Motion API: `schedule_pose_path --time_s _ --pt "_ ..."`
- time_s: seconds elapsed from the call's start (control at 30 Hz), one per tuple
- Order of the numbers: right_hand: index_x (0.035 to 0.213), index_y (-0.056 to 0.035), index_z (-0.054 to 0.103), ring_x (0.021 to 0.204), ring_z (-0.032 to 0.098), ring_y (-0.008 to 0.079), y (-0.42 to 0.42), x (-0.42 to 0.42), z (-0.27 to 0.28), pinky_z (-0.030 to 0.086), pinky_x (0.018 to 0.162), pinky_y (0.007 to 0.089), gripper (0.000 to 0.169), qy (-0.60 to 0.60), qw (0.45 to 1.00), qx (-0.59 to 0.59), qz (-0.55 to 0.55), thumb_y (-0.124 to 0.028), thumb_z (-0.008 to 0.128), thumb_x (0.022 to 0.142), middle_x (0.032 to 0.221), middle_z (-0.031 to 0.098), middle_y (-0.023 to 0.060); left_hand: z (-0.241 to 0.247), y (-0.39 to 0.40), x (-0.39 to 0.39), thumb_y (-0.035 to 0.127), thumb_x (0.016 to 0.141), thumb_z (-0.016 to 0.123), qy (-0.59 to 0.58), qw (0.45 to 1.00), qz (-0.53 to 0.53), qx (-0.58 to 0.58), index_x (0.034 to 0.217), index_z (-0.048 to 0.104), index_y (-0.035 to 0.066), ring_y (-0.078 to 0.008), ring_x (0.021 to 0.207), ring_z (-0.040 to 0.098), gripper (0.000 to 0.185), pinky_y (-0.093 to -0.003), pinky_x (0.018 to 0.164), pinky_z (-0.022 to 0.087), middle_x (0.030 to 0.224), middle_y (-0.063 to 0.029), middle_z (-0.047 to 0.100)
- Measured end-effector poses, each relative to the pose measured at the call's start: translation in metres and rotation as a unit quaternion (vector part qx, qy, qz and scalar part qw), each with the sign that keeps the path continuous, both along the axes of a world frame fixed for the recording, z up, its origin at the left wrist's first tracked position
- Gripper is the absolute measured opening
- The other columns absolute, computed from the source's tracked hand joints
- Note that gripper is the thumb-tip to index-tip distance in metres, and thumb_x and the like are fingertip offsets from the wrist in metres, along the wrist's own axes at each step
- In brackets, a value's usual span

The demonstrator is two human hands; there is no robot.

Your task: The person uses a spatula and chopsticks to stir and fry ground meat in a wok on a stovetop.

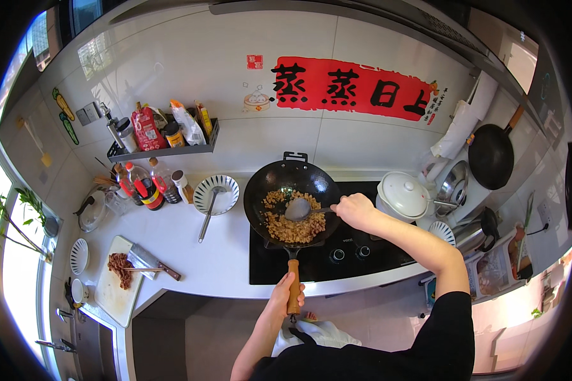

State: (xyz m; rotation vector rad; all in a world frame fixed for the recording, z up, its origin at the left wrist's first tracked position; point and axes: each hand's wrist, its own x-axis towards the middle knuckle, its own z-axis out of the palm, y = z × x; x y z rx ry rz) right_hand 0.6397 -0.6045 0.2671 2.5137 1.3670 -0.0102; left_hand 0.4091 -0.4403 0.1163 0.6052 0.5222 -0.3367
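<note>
A black wok (267,178) with a wooden handle sits over the gas hob (286,271). Browned minced food (300,231), probably meat, lies in its bowl. My left hand (287,291) is closed around the wok's wooden handle (293,300). With my right hand (355,210) I hold the handle of a metal ladle or spatula (298,209), whose head rests in the food. Left of the wok, a striped bowl (200,193) holds another metal ladle (210,209).
A cutting board (119,305) at the left bears raw minced meat (119,269), chopsticks (145,269) and a cleaver (145,259). Seasoning bottles (150,195) stand below a wall shelf (167,153). Right of the wok is a white lidded pot (403,195); a black pan (491,157) hangs beyond it.
</note>
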Motion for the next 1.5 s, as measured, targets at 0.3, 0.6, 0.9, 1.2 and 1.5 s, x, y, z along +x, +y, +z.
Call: schedule_pose_path --time_s 0.3,0.6,0.9,1.2,1.5 --pt "0.105 0.0044 0.058 0.062 0.065 0.0277 0.011 -0.03 -0.056 0.053 0.05 0.0368 0.03 -0.036 0.998 0.032 0.049 -0.011 0.057 0.08 0.071 0.062 0.0148 0.005 -0.001 0.003 0.036 0.099 0.045 -0.004 1.0 -0.017 -0.005 0.12 0.039 0.015 -0.0192 0.05 0.049 0.03 -0.0324 0.044 0.043 0.076 -0.01 0.053" --pt "0.094 0.0011 0.063 0.065 0.067 0.0296 -0.005 -0.039 -0.011 0.054 0.054 0.04 0.019 0.084 0.996 0.009 -0.012 -0.009 0.052 0.082 0.068 0.065 0.0167 0.009 0.001 -0.001 0.035 0.099 0.045 0.007 1.0 -0.006 -0.003 0.116 0.04 0.016 -0.0193 0.051 0.049 0.026 -0.0324 0.044 0.043 0.076 -0.0095 0.053" --pt "0.069 -0.0023 0.068 0.068 0.068 0.0299 0.012 -0.001 -0.02 0.055 0.057 0.0382 0.013 0.013 1.0 0.022 -0.011 -0.01 0.059 0.074 0.073 0.067 0.0156 0.002 0.001 0.0 0.036 0.099 0.045 -0.005 1.0 -0.011 -0.01 0.115 0.039 0.016 -0.0194 0.051 0.049 0.026 -0.0326 0.044 0.042 0.076 -0.0094 0.053" --pt "0.066 -0.0064 0.069 0.067 0.068 0.028 0.018 -0.015 -0.035 0.054 0.057 0.0381 0.013 -0.031 0.999 0.019 0.039 -0.013 0.06 0.074 0.071 0.067 0.0136 0.006 0.0 0.003 0.036 0.099 0.045 0.002 1.0 -0.02 -0.011 0.115 0.04 0.016 -0.0192 0.051 0.049 0.025 -0.0323 0.044 0.042 0.075 -0.0093 0.053" --pt "0.082 -0.0161 0.074 0.085 0.068 0.019 0.035 0.039 0.085 0.05 0.064 0.0332 0.013 -0.148 0.966 -0.211 -0.018 -0.019 0.061 0.08 0.082 0.071 0.0014 0.005 0.003 0.002 0.035 0.099 0.046 0.003 1.0 -0.006 -0.004 0.12 0.039 0.017 -0.0197 0.05 0.049 0.029 -0.0329 0.043 0.043 0.075 -0.0097 0.053"
